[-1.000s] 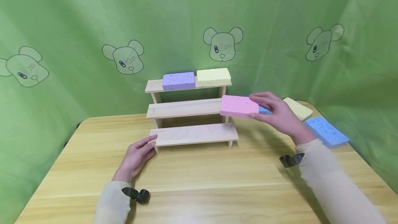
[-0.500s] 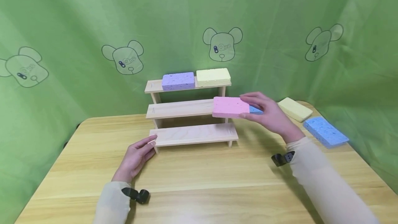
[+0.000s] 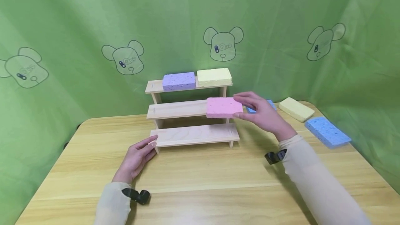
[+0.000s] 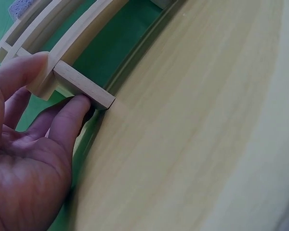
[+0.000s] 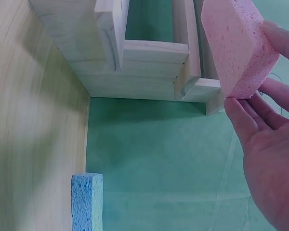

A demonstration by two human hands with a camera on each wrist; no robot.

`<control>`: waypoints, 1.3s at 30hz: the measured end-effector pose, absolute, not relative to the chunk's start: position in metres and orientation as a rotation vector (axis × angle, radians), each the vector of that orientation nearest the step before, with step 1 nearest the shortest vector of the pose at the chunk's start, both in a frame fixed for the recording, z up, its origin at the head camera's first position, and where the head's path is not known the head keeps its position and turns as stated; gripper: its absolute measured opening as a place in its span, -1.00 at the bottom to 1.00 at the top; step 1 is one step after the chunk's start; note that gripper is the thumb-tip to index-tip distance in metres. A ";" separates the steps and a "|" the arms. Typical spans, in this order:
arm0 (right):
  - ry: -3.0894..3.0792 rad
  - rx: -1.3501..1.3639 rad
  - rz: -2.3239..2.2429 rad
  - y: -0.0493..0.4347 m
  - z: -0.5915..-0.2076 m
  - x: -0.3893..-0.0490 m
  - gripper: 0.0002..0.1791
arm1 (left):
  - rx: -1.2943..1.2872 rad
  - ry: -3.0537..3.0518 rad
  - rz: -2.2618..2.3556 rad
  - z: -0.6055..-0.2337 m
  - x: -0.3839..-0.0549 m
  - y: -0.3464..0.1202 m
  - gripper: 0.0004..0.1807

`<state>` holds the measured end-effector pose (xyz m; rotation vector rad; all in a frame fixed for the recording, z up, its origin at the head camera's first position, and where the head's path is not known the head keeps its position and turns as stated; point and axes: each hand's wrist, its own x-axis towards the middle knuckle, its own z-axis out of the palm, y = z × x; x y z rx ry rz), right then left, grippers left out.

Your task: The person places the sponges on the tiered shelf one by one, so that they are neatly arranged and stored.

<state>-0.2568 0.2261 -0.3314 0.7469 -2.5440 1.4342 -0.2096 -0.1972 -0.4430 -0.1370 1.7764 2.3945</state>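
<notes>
Right hand point(image 3: 264, 114) pinches pink sponge point(image 3: 222, 107) near wooden shelf point(image 3: 178, 109); left hand point(image 3: 136, 159) pinches its bottom tier point(image 3: 195, 135). Curtain point(image 3: 175, 16) lettering point(image 3: 225, 47) illegible.

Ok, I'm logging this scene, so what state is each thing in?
Pink sponge: gripped by the right hand, at the middle tier's right end; contact unclear
Wooden rack: upright, left hand gripping its lowest tier's left end
Purple sponge: flat on top tier
Rack's yellow sponge: flat beside it
Other yellow sponge: flat on table
Nearer blue sponge: flat on table
Farther blue sponge: on table, partly hidden by right hand
</notes>
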 end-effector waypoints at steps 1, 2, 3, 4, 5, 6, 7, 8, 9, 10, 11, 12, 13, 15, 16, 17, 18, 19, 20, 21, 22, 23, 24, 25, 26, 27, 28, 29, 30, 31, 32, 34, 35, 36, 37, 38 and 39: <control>-2.544 0.750 1.436 0.225 -0.332 -0.257 -0.35 | -0.128 1.779 2.390 -0.443 -0.209 -0.197 -0.57; -2.544 0.750 1.438 0.224 -0.332 -0.257 -0.35 | -0.132 1.779 2.395 -0.443 -0.209 -0.197 -0.57; -2.543 0.753 1.440 0.224 -0.332 -0.258 -0.35 | -0.134 1.777 2.398 -0.443 -0.209 -0.197 -0.57; -2.543 0.757 1.439 0.223 -0.332 -0.258 -0.35 | -0.141 1.773 2.401 -0.443 -0.209 -0.197 -0.58; -2.541 0.760 1.438 0.222 -0.332 -0.258 -0.35 | -0.145 1.763 2.401 -0.444 -0.209 -0.197 -0.58; -2.539 0.763 1.438 0.222 -0.331 -0.258 -0.35 | -0.148 1.759 2.401 -0.444 -0.209 -0.197 -0.58; -2.537 0.764 1.440 0.222 -0.331 -0.258 -0.36 | -0.148 1.756 2.398 -0.444 -0.209 -0.197 -0.58; -2.536 0.765 1.439 0.221 -0.331 -0.258 -0.36 | -0.155 1.750 2.399 -0.444 -0.210 -0.197 -0.58; -2.535 0.768 1.434 0.221 -0.331 -0.258 -0.36 | -0.154 1.747 2.395 -0.444 -0.210 -0.197 -0.58; -2.533 0.772 1.429 0.220 -0.330 -0.257 -0.36 | -0.152 1.744 2.392 -0.443 -0.210 -0.196 -0.57; -2.531 0.776 1.428 0.220 -0.330 -0.257 -0.36 | -0.149 1.741 2.390 -0.443 -0.210 -0.197 -0.56; -2.529 0.779 1.431 0.219 -0.329 -0.257 -0.36 | -0.145 1.743 2.388 -0.443 -0.210 -0.197 -0.55; -2.527 0.783 1.433 0.218 -0.328 -0.258 -0.36 | -0.144 1.743 2.389 -0.443 -0.211 -0.197 -0.55; -2.527 0.787 1.440 0.217 -0.328 -0.259 -0.36 | -0.138 1.744 2.389 -0.443 -0.211 -0.197 -0.53; -2.528 0.785 1.446 0.216 -0.327 -0.260 -0.36 | -0.137 1.743 2.390 -0.443 -0.211 -0.197 -0.53; -2.530 0.785 1.455 0.215 -0.327 -0.260 -0.35 | -0.136 1.743 2.390 -0.443 -0.212 -0.198 -0.52; -2.532 0.785 1.463 0.213 -0.327 -0.261 -0.35 | -0.134 1.744 2.390 -0.442 -0.212 -0.197 -0.52; -2.535 0.784 1.465 0.212 -0.326 -0.262 -0.34 | -0.137 1.743 2.392 -0.442 -0.212 -0.197 -0.52; -2.537 0.782 1.467 0.211 -0.326 -0.262 -0.34 | -0.139 1.745 2.392 -0.442 -0.212 -0.197 -0.52; -2.539 0.782 1.464 0.209 -0.326 -0.263 -0.34 | -0.140 1.744 2.393 -0.442 -0.212 -0.197 -0.51; -2.539 0.787 1.464 0.207 -0.326 -0.263 -0.34 | -0.143 1.740 2.397 -0.442 -0.212 -0.197 -0.52; -2.537 0.794 1.465 0.205 -0.325 -0.264 -0.35 | -0.142 1.737 2.398 -0.442 -0.212 -0.197 -0.52; -2.536 0.798 1.465 0.204 -0.325 -0.263 -0.35 | -0.142 1.735 2.399 -0.442 -0.212 -0.197 -0.52; -2.534 0.803 1.464 0.202 -0.325 -0.264 -0.35 | -0.142 1.732 2.399 -0.441 -0.211 -0.197 -0.53; -2.532 0.811 1.466 0.200 -0.325 -0.264 -0.36 | -0.143 1.729 2.399 -0.441 -0.211 -0.197 -0.54; -2.531 0.817 1.472 0.198 -0.325 -0.264 -0.36 | -0.142 1.727 2.398 -0.441 -0.211 -0.197 -0.54; -2.530 0.821 1.480 0.196 -0.324 -0.263 -0.36 | -0.141 1.726 2.396 -0.441 -0.211 -0.197 -0.54; -2.529 0.822 1.490 0.195 -0.324 -0.263 -0.36 | -0.142 1.724 2.397 -0.440 -0.211 -0.197 -0.55; -2.529 0.821 1.497 0.193 -0.324 -0.263 -0.36 | -0.142 1.722 2.397 -0.440 -0.211 -0.197 -0.55; -2.531 0.820 1.501 0.191 -0.324 -0.263 -0.36 | -0.144 1.720 2.398 -0.440 -0.210 -0.197 -0.56; -2.533 0.819 1.508 0.190 -0.324 -0.263 -0.36 | -0.143 1.719 2.398 -0.440 -0.210 -0.197 -0.56; -2.539 0.818 1.503 0.186 -0.324 -0.262 -0.34 | -0.142 1.718 2.397 -0.440 -0.210 -0.197 -0.56; -2.544 0.823 1.495 0.185 -0.325 -0.263 -0.34 | -0.143 1.717 2.398 -0.440 -0.210 -0.197 -0.57; -2.548 0.825 1.489 0.183 -0.325 -0.264 -0.33 | -0.144 1.715 2.400 -0.440 -0.210 -0.197 -0.58; -2.554 0.828 1.482 0.181 -0.326 -0.264 -0.33 | -0.146 1.713 2.402 -0.440 -0.210 -0.198 -0.59; -2.561 0.833 1.475 0.179 -0.326 -0.265 -0.32 | -0.147 1.711 2.404 -0.441 -0.210 -0.198 -0.59; -2.566 0.834 1.470 0.177 -0.327 -0.266 -0.31 | -0.149 1.706 2.407 -0.441 -0.209 -0.198 -0.60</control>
